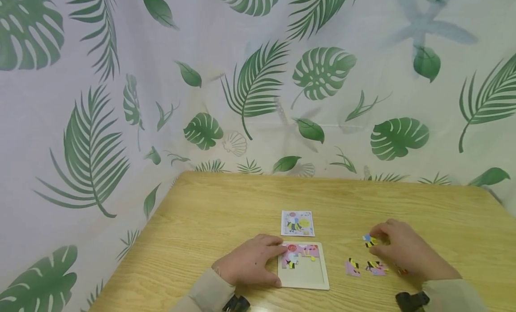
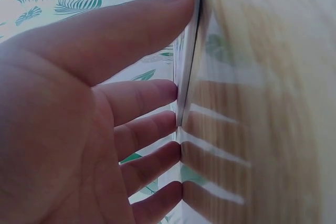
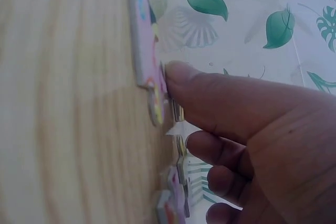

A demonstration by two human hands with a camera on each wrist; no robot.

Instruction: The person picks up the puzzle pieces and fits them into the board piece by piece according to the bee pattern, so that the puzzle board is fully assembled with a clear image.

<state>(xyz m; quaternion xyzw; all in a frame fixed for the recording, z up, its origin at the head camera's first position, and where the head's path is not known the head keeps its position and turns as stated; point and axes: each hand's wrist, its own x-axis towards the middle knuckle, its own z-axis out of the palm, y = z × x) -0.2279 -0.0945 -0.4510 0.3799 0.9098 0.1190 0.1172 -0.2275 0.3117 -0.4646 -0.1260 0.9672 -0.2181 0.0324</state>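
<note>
In the head view, my left hand [image 1: 254,260] rests at the left side of a shallow puzzle tray [image 1: 325,276], thumb near its lower left corner and forefinger at the upper left. The left wrist view shows the fingers [image 2: 144,100] fairly straight, tips at the tray's edge and the tabletop. Pink fitted pieces [image 1: 310,250] fill part of the tray's upper and left area. Over to the right, my right hand [image 1: 407,249] pinches a blue, black and yellow puzzle piece [image 1: 368,241] between thumb and forefinger. In the right wrist view the thumb [image 3: 184,74] hides most of that grip.
Loose puzzle pieces lie below the right hand: one [image 1: 353,267], another [image 1: 377,268], and one partly under the hand [image 1: 401,270]. A printed bee picture card [image 1: 297,223] lies behind the tray. Leaf-patterned curtain [image 1: 258,101] surrounds the wooden table [image 1: 225,200].
</note>
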